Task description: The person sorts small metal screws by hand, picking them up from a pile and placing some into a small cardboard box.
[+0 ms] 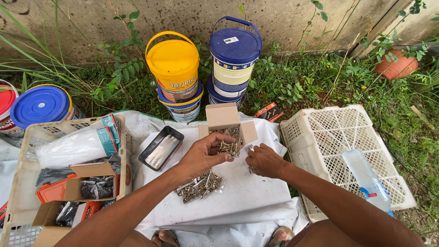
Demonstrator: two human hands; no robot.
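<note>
The white sheet (247, 192) spread on the ground is the landmark. Its near half, toward the person's sandalled feet, lies bare and gives open room; its left and right edges are hemmed in.

Off the sheet's left edge stands a cream plastic crate (18, 183) packed with cardboard boxes, a white roll and small bags. On the sheet's left part lies a dark rectangular metal tray (161, 148). Beyond the sheet's far edge stand stacked paint buckets, one with a yellow lid (173, 61), one with a blue lid (235, 45), closing off that side against the wall.

Near the sheet's middle, a pile of small screw packets (199, 185) lies under the left wrist. The left hand (203, 153) is pinched narrowly on a clear bag of brass screws (228, 144), just in front of an open cardboard box (224, 121). The right hand (265, 160) is curled, fingertips closed on something small that cannot be made out.

Against the sheet's right edge rests an overturned white crate (329, 137) carrying a plastic bottle (366, 178).
</note>
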